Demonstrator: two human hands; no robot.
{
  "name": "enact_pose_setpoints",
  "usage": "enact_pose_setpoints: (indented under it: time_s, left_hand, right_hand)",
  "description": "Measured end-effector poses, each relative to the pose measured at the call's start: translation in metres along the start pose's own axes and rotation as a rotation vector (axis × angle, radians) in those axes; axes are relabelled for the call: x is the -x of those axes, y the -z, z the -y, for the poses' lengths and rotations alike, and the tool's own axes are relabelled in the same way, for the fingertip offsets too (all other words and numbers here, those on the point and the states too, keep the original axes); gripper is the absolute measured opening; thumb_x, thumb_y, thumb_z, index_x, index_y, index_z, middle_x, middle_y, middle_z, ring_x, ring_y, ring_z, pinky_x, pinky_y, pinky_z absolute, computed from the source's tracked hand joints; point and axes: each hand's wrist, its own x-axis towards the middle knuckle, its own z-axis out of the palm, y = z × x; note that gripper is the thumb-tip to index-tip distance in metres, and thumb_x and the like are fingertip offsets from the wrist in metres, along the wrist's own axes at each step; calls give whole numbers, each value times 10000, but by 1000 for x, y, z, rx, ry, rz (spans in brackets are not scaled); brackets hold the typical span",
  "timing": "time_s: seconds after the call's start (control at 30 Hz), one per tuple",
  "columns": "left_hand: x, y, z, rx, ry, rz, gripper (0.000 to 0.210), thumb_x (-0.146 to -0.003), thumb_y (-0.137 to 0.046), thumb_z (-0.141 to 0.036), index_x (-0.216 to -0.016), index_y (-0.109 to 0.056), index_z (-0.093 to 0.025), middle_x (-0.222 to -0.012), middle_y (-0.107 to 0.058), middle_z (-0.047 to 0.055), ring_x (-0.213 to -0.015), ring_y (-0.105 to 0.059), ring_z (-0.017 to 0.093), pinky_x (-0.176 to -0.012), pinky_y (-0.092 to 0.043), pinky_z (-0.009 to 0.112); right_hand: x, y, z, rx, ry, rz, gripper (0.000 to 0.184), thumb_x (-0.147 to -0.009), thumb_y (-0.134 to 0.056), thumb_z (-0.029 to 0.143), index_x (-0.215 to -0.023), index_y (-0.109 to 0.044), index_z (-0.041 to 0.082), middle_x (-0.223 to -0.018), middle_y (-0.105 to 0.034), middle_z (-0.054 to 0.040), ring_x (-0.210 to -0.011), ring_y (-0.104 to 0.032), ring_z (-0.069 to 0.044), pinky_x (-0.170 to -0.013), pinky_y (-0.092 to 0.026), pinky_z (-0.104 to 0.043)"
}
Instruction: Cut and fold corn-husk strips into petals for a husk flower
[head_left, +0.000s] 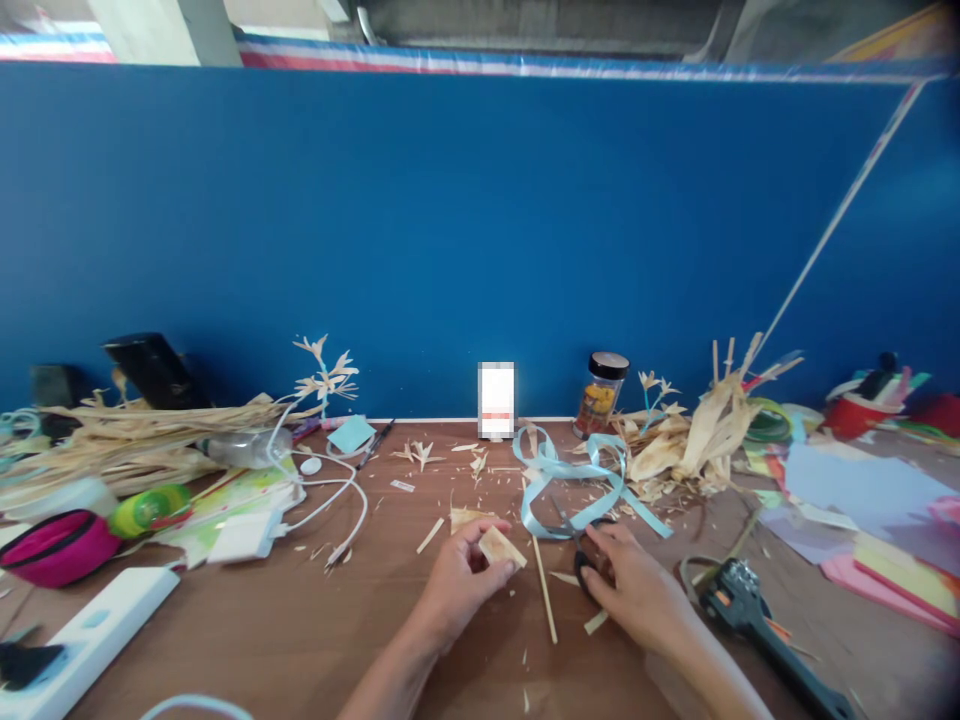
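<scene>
My left hand [471, 572] pinches a small pale piece of dried corn husk [502, 548] between thumb and fingers, just above the brown table. Black-handled scissors [582, 560] are in my right hand [626, 580], with fingers at the handle loops and the blades pointing up and left. A light blue ribbon [551, 490] lies in loose curls beyond the scissors. Between my hands a thin stick [545, 595] rests on the table. Another husk piece [471, 518] lies just behind my left hand, partly hidden by it.
A glue gun [765, 625] lies to the right of my right forearm. A lidded jar [602, 395] and a husk bundle [712, 430] stand near the blue partition [450, 220]. At left are a white charger [244, 535], a power strip [97, 635] and a pink pouch [60, 548].
</scene>
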Motion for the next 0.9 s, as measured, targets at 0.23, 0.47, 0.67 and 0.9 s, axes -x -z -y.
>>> enact_pose_setpoints:
  time_s: [0.23, 0.47, 0.67, 0.9]
  left_hand:
    - [-2, -3, 2, 130, 30, -6, 259, -647, -645, -307, -854, -592, -162, -587, -568, -10, -519, -514, 113, -495, -414, 202]
    - [2, -7, 3, 68, -5, 128, 197, -716, -578, -320, -714, -598, -124, -600, -568, 16, -531, -505, 100, -516, -406, 193]
    - [4, -11, 1, -63, -7, 145, 161, -679, -612, -301, -714, -620, -143, -603, -591, 18, -533, -538, 122, -516, -411, 206]
    - [8, -13, -5, -286, -334, 6, 91, -660, -641, -240, -710, -698, -190, -726, -613, 63, -690, -551, 164, -617, -427, 216]
  right_hand:
    - [13, -8, 47, -450, 61, -137, 272, -762, -502, 389, -962, -546, 210, -811, -577, -41, -638, -525, -166, -589, -402, -272]
    - [18, -26, 68, -835, 67, 87, 159, -757, -542, 327, -727, -514, 173, -619, -520, 27, -566, -466, -109, -522, -353, -204]
    - [15, -29, 62, -944, 22, 8, 150, -760, -535, 314, -738, -508, 169, -665, -515, 19, -629, -486, -124, -586, -381, -218]
    - [19, -29, 66, -653, 81, -15, 146, -793, -468, 274, -740, -543, 161, -652, -564, -4, -590, -503, -127, -549, -377, -209]
